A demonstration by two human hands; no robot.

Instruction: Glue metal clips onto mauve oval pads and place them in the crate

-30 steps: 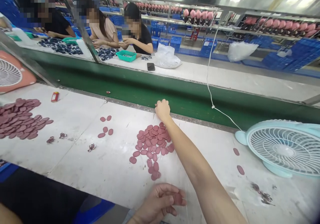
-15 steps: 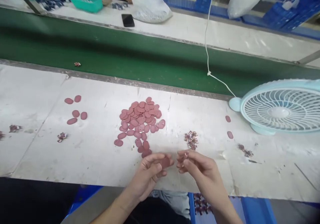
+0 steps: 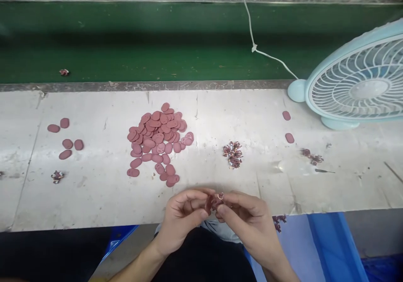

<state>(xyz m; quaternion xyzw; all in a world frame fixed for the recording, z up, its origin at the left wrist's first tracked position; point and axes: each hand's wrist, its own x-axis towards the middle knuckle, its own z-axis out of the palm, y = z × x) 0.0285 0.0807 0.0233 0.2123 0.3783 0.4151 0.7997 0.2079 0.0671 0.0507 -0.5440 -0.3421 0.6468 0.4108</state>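
Between thumb and fingers, my left hand (image 3: 185, 214) pinches a reddish-brown oval disc (image 3: 208, 205), tilted nearly on edge. My right hand (image 3: 247, 214) grips a small maroon and shiny piece (image 3: 218, 199) and holds it against the disc. Both hands meet over the table's front edge; fingers partly hide where the two parts touch. A pile of similar oval discs (image 3: 157, 133) lies beyond my left hand. Past my right hand sits a small heap of maroon and shiny pieces (image 3: 233, 154).
A light blue fan (image 3: 368, 89) stands at the right, its white cord (image 3: 273, 58) running across a green strip (image 3: 176, 63). Several loose discs (image 3: 65, 154) lie on the left of the white table (image 3: 94, 181). A blue bin (image 3: 333, 240) is below the front edge, at right.
My hands have come together, bringing the small piece against the disc, which has turned edge-on. The view has tilted downward, so the far bench is mostly out of sight.
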